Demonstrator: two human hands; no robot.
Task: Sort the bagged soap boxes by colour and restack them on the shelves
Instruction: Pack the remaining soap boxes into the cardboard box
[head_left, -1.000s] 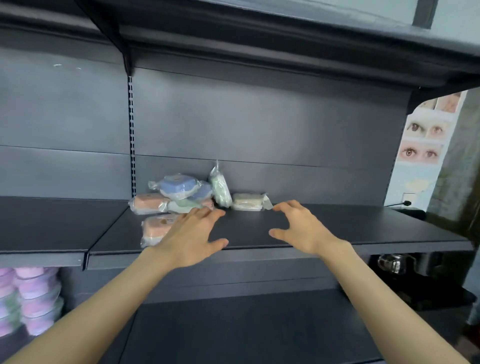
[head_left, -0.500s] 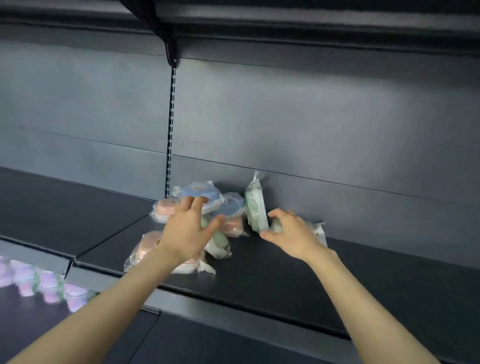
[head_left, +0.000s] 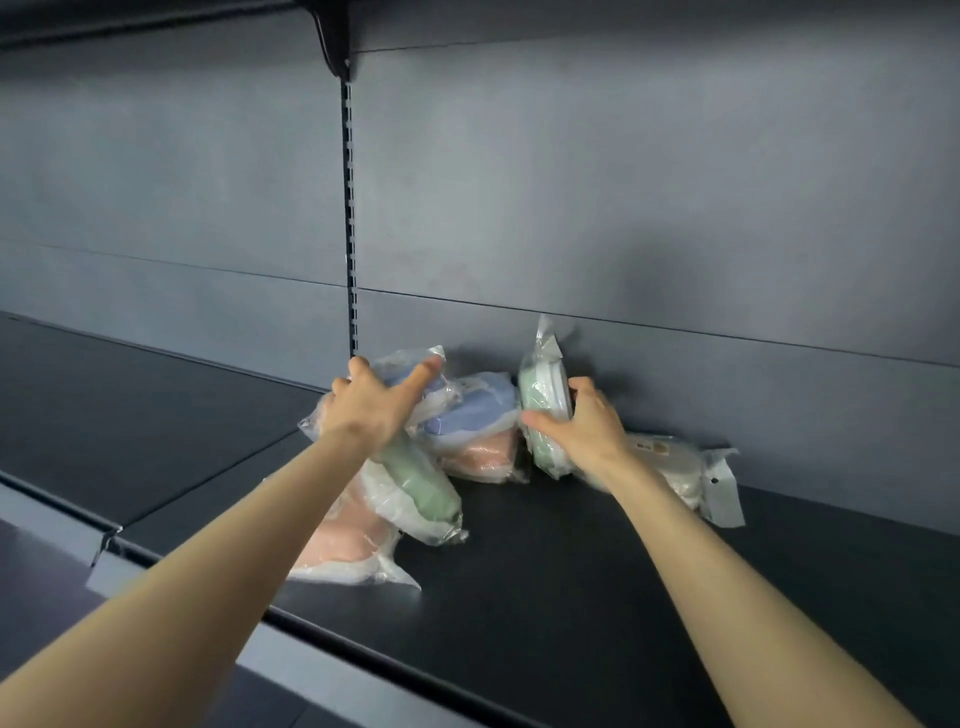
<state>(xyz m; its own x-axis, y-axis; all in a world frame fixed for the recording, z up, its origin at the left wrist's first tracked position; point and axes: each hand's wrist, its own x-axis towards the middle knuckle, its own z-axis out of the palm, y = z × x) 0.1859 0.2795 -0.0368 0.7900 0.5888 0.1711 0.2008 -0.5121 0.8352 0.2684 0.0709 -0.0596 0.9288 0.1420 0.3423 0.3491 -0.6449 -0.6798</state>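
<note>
A heap of bagged soap boxes is lying in the middle of the frame on the dark shelf (head_left: 519, 597), close against the grey back panel (head_left: 623, 182). The left hand (head_left: 376, 410) is reaching over the left part of the heap. Its fingers (head_left: 427, 370) are curling over the top blue box (head_left: 441, 392) and gripping it through the clear bag.

Just right of it, the right hand (head_left: 589, 428) is pinching the upright green box (head_left: 543, 410), with the thumb on the near face and the other fingers behind. This box is standing on edge, and the top flap of its bag is touching the back panel.

Between the two hands a second blue box (head_left: 478, 415) is lying on a peach box (head_left: 485, 457). Below the left wrist a tilted green box (head_left: 426, 486) is leaning on another peach box (head_left: 345, 535), which is lying nearest the shelf's front edge. At the right, partly hidden behind the right wrist, a cream box (head_left: 675, 467) is lying flat by the back panel.

A slotted upright (head_left: 349, 208) is running down the panel from the upper left of the frame to just behind the heap.
</note>
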